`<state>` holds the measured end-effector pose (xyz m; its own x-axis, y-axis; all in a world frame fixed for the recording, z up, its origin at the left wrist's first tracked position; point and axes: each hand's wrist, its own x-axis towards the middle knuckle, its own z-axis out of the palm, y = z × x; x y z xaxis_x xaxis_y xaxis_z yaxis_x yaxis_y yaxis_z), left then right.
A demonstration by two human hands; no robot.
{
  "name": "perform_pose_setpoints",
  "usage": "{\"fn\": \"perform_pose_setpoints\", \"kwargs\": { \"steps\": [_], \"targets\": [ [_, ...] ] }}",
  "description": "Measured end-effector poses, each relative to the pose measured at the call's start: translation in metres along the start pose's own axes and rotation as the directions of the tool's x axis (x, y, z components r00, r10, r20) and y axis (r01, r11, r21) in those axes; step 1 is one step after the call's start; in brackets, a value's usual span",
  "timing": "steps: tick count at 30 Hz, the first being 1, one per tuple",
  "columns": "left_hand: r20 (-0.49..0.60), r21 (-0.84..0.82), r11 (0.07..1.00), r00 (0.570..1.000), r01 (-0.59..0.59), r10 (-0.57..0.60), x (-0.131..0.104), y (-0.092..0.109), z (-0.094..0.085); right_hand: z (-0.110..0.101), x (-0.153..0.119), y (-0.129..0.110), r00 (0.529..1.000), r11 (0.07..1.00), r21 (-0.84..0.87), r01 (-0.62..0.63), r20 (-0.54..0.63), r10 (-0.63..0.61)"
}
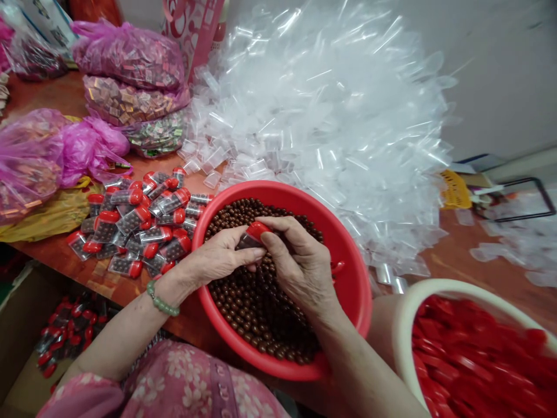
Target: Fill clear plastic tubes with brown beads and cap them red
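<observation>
Reddish-brown table (448, 247) sits under everything. Both hands, left (221, 255) and right (304, 261), pinch 1 small clear plastic pack with a red cap (257, 230) above brown beads. It looks light and slippery, best held by its sides.

A small, dark-filled container (246, 240) tilts, its glossy red cap (259, 228) at the two o'clock end, over the eleven o'clock part of the red basin (351, 284).

Cannot see all of pack (250, 235) behind fingers (278, 248), or white tub (452, 284) past right edge, nor tell blurred sleeves (331, 98) apart
</observation>
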<state>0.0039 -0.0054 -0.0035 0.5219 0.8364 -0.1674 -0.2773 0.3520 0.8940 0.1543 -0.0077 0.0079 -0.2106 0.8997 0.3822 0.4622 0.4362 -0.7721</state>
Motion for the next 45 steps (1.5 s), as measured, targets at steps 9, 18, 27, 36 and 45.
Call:
{"fn": "perform_pose_setpoints", "kwargs": {
  "steps": [9,18,27,36,45],
  "targets": [
    [-0.004,0.113,0.991,0.998,0.068,-0.069,0.0,0.001,-0.001,-0.012,0.005,0.001,0.985,0.993,-0.099,0.067,0.164,-0.05],
    [0.0,0.06,0.997,0.999,0.053,-0.053,-0.001,0.001,0.001,-0.009,0.003,0.008,0.978,0.974,-0.143,0.174,0.141,-0.154],
    [0.044,-0.232,0.968,0.995,0.097,-0.089,-0.001,-0.005,-0.004,0.001,-0.006,0.008,0.893,0.718,-0.53,0.451,0.258,-0.37],
    [0.073,-0.278,0.956,0.994,0.096,-0.079,-0.003,-0.007,-0.001,0.002,-0.006,0.007,0.849,0.614,-0.597,0.517,0.263,-0.459],
    [0.006,-0.204,0.975,0.996,0.093,-0.094,0.002,-0.009,0.0,0.003,-0.005,0.008,0.879,0.639,-0.604,0.475,0.3,-0.37]
  ]
}}
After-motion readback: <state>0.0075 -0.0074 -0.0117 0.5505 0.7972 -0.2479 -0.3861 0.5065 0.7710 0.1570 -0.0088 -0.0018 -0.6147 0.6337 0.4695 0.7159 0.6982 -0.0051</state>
